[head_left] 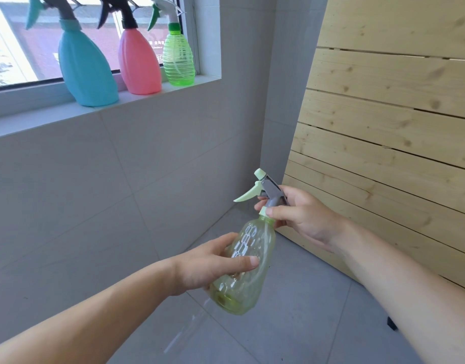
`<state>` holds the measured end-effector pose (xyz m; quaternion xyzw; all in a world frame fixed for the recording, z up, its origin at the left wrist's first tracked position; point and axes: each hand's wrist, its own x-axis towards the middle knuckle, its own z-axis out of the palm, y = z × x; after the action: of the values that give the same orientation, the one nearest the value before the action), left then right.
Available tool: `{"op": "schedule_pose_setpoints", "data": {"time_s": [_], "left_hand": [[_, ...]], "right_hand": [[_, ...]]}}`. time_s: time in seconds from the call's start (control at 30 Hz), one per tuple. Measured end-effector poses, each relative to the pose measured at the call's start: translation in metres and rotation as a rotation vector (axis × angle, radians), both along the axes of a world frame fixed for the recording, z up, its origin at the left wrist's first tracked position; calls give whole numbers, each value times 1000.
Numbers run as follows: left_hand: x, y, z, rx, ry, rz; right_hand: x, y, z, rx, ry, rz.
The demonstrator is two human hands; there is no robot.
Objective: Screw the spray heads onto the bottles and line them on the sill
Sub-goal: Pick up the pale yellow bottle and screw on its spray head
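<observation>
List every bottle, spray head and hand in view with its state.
Blue bottle: upright on sill, head on.
Pink bottle: upright on sill, head on.
Green ribbed bottle: upright on sill, head on.
Pale yellow-green bottle: tilted, held in air.
Spray head: seated on its neck.
Left hand: gripping bottle body.
Right hand: gripping collar.

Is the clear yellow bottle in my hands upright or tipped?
Tipped. The yellow bottle leans, its base toward you and its spray head up and away, held by the left hand and right hand.
</observation>
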<state>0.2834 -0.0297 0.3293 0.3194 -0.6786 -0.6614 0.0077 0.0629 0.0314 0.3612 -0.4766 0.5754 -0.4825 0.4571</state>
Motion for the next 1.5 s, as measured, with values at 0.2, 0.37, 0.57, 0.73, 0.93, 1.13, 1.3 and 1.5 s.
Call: {"op": "schedule_pose_setpoints", "data": {"time_s": [0.2, 0.37, 0.57, 0.73, 0.93, 1.13, 1.3, 1.5], "left_hand": [[-1, 1, -1, -22, -15, -16], [-2, -2, -4, -39, 1, 14], [-3, -5, -8, -192, -52, 58], [-4, -2, -5, -98, -40, 48], [-3, 1, 5, 74, 80, 4], [-3, 2, 13, 70, 243, 26], [-3, 2, 18, 9, 279, 40], [-10, 4, 18, -123, 212, 132]], "right_hand": [[4, 0, -6, -10, 167, -81], [0, 0, -1, -21, -17, -20], [8, -4, -4, -33, 112, -142], [7, -3, -4, -21, -125, -150], [11, 0, 3, -23, -378, -134], [17, 2, 8, -7, -614, 6], [23, 1, 13, -61, -637, 28], [32, -4, 13, -97, -516, -137]]}}
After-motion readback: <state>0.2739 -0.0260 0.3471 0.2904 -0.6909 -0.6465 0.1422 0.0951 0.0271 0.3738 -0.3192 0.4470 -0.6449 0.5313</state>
